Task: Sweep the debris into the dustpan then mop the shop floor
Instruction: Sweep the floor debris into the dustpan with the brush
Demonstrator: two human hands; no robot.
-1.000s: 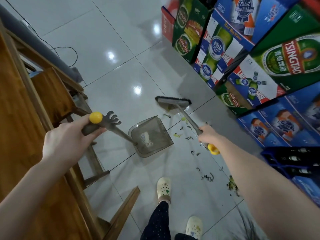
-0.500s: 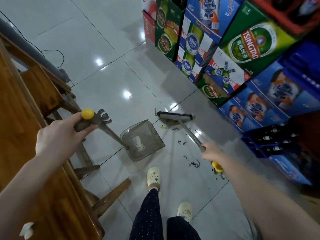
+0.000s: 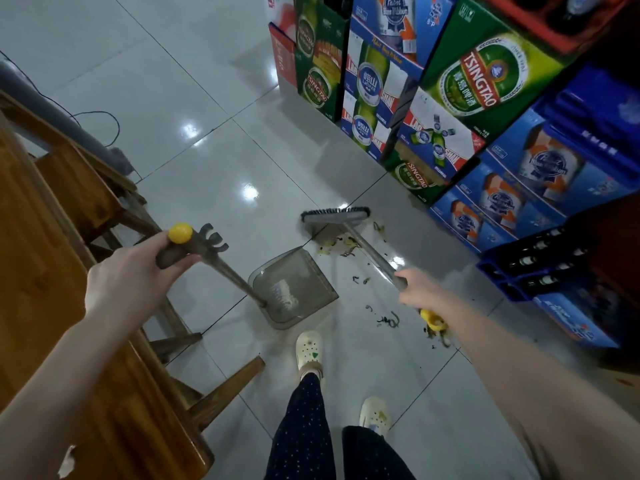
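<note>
Beyond right hand: broom head, debris beside dustpan.

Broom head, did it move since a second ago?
Yes. The broom head slid toward the dustpan: a second ago it lay beyond the tile seam, and now it sits on that seam.
</note>
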